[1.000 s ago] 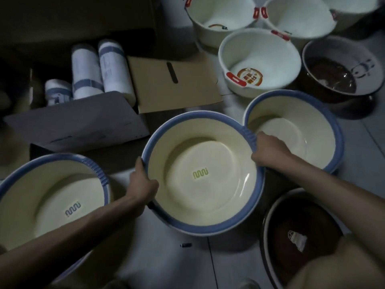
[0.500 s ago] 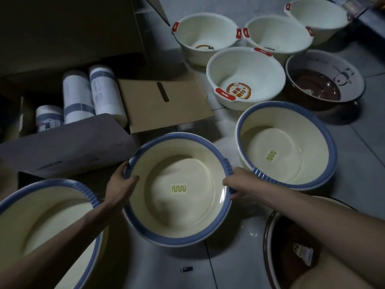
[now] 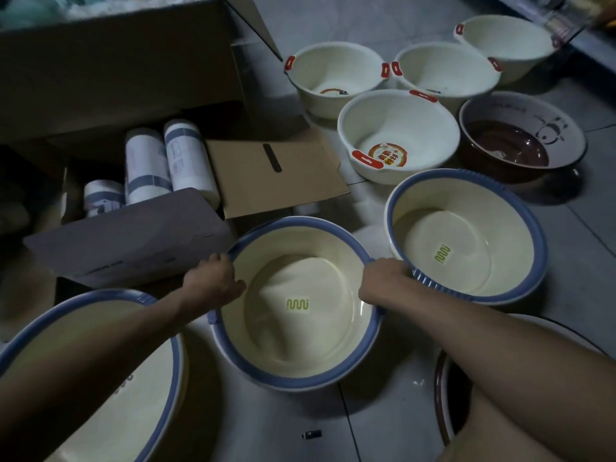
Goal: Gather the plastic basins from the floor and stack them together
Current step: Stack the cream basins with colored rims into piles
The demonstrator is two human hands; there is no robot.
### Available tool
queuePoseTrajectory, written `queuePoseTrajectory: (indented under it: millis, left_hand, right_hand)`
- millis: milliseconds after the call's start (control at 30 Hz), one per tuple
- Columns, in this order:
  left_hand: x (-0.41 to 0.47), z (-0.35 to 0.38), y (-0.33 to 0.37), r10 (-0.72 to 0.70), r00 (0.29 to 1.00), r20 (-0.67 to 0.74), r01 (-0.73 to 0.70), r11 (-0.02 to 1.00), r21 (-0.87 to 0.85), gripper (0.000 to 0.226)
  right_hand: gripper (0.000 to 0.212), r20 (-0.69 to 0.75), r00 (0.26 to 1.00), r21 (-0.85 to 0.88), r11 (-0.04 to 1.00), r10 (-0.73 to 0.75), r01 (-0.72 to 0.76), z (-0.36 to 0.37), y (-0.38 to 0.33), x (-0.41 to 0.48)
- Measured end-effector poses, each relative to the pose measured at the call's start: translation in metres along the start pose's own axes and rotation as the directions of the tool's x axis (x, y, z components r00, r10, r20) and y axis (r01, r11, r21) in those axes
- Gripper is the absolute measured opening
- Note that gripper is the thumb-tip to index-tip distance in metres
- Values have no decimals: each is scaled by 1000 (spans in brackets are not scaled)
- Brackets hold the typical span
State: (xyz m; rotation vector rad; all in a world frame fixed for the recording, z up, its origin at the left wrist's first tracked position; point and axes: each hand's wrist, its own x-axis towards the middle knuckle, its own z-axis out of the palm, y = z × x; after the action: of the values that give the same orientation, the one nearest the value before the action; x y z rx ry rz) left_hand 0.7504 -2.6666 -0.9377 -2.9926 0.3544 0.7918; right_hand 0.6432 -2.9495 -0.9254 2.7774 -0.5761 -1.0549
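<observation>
On the grey tiled floor, in dim light, a cream basin with a blue rim sits in the middle of the view between both hands. The left hand grips its left rim, the thumb lying inside the bowl and the fingers curled over the edge. The right hand grips the opposite rim with its fingers wrapped round and mostly hidden underneath. Whether the basin rests on the floor or is held just above it cannot be told. A second blue-rimmed basin stands just to its right, its ribbed edge beside the right hand, and a third lies lower left under the left forearm. Farther back are four white basins with red handles and a brown basin with a panda. An open cardboard box with white rolls stands to the left.
</observation>
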Motion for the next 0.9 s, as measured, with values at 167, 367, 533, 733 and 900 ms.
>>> queuePoseTrajectory:
  millis: [167,367,533,733,900]
  left_hand:
    - [5,-21,25,101,993,-59,-89,982,169,63]
    - [-8,-17,47,280,941,-192,-234,944,233,56]
    - [-7,-11,60,319,920,-229,-269,937,224,49]
    - [-3,-15,99,441,843,-308,-407,897,169,42]
    - [-35,-10,156,716,615,-330,-725,678,118,37]
  right_hand:
    - [36,-224,972,-213,977,-72,23,-9,-24,-5]
    - [32,-341,933,-259,966,-114,23,-20,-37,-20]
    - [27,-365,924,-171,984,-112,51,-40,-36,-37]
    - [25,-353,935,-135,991,-33,-16,-66,5,-49]
    - [25,-398,917,-53,998,20,-44,-46,55,-51]
